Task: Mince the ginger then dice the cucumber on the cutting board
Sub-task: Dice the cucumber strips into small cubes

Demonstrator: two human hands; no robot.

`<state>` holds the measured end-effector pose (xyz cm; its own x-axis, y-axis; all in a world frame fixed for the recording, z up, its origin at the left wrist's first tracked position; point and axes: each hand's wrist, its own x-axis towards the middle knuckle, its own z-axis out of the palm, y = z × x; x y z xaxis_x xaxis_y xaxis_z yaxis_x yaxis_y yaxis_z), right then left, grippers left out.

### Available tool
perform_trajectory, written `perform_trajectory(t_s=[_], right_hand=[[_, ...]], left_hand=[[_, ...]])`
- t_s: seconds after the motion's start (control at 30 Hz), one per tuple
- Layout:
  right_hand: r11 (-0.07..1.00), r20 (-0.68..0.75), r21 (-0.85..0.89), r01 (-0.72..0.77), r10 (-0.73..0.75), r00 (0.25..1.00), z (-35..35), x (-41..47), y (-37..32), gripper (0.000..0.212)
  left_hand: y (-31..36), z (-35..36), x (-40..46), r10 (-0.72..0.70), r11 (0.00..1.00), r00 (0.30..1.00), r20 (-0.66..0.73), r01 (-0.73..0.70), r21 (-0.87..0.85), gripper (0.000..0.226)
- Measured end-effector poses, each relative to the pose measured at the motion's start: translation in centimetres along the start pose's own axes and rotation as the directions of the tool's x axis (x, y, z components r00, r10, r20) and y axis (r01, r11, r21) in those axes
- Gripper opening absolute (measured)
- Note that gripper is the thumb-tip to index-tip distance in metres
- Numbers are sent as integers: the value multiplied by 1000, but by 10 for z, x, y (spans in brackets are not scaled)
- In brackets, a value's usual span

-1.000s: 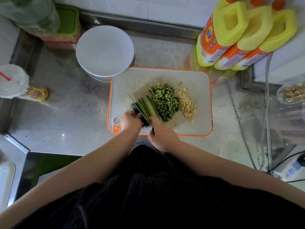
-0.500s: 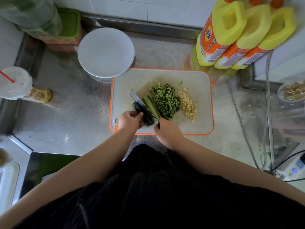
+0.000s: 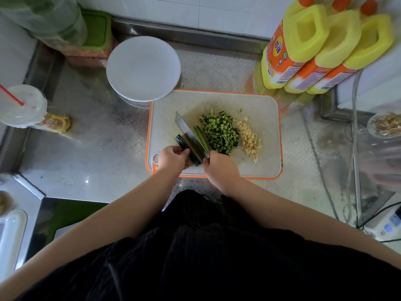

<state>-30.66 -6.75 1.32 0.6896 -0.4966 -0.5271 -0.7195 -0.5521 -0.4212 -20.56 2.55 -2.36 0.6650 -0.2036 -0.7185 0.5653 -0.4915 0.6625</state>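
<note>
Daylight comes from the upper right, washing the wall pale and leaving soft glare on the steel tabletop [image 3: 91, 148]. The foreground clothing sits dark. Wide-angle bending curves the edges; the right edge is smeared and blurred.

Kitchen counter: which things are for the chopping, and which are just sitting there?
For the chopping:
- cutting board
- knife, held by the right hand
- cucumber piece, held by the left hand
- cucumber strips
- diced cucumber
- minced ginger

Just sitting there:
- white plate
- yellow jugs
- cup with a straw
</note>
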Motion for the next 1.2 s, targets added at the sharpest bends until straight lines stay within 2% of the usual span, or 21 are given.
perform_trajectory(t_s=[0.17,0.33,0.63,0.97,1.2], right_hand=[[999,-19,7,34,-34,999,0,-10,-1,21],[999,-24,31,35,-34,999,-10,-19,2,31],[1000,22,5,30,-30,999,-7,-25,4,22],[999,30,-20,28,-27,999,-6,-26,2,25],[1000,33,-26,-7,8,999,-2,-23,-3,28]], left_hand=[[0,-1,0,-4,1000,1000,-3,4,-11,17],[-1,1,-2,9,1000,1000,-29,-10,-16,18],[-4,3,-1,32,999,999,-24,-32,-20,15],[-5,4,1,37,999,999,-24,-37,-16,13],[-6,7,3,58,997,998,-40,-56,56,12]])
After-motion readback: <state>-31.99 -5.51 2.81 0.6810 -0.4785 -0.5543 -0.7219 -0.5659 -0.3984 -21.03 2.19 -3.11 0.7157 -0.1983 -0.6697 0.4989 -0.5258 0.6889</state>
